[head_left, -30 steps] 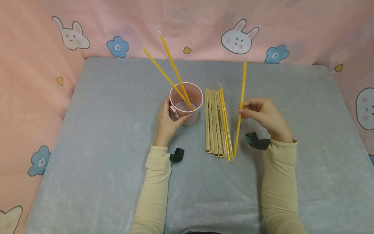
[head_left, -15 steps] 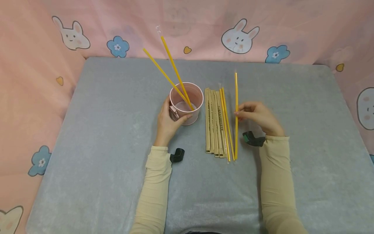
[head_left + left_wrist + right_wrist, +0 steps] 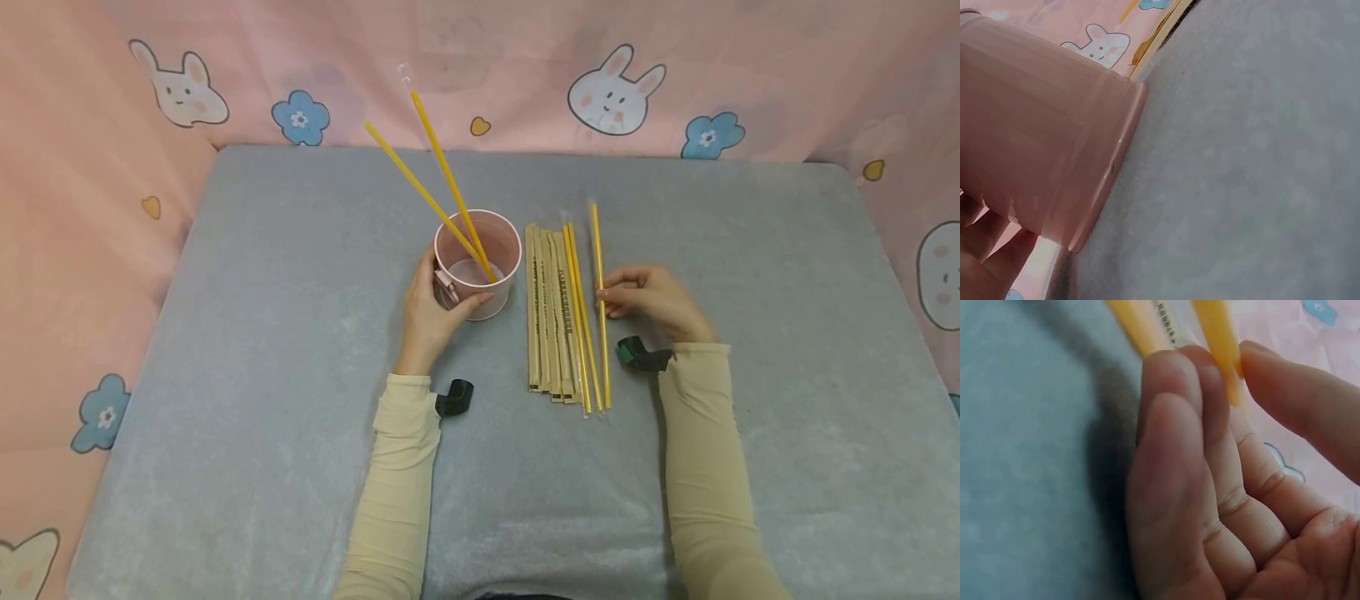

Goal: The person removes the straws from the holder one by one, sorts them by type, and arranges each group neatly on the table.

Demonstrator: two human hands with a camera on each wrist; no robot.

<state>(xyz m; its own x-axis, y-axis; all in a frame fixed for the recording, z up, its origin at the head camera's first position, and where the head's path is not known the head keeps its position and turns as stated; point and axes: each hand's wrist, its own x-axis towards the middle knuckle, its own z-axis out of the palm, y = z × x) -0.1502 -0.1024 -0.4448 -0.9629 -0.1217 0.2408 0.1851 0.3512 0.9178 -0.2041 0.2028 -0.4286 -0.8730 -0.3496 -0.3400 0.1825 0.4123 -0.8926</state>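
- The bench (image 3: 247, 333) carries a grey, slightly fuzzy cover, and a pink cloth with rabbits and blue flowers (image 3: 675, 75) stands around its far and side edges.
- Two arms in pale yellow sleeves (image 3: 701, 467) reach in from the near edge, each with a small dark device at the wrist.
- The pink cup (image 3: 480, 262) stands upright near the middle of the bench; it is a plain round tub, wider at the rim. Inside it two long yellow straws (image 3: 442, 179) lean away to the far left, their lower ends on the cup's floor.
- The left hand (image 3: 431, 312) holds the cup from its near left side, thumb curled round the front wall and fingers behind; the left wrist view shows the cup's wall against the palm.
- Just right of the cup lies a row of tan paper-wrapped straws (image 3: 546, 312), side by side and touching, running away from the person, with two bare yellow straws (image 3: 577, 321) along its right edge.
- The right hand (image 3: 652, 304) pinches a thin yellow straw (image 3: 600, 283) between thumb and fingertips at about its middle. This straw lies low, just beside the row's right edge and nearly parallel to it; whether it touches the cover I cannot tell.
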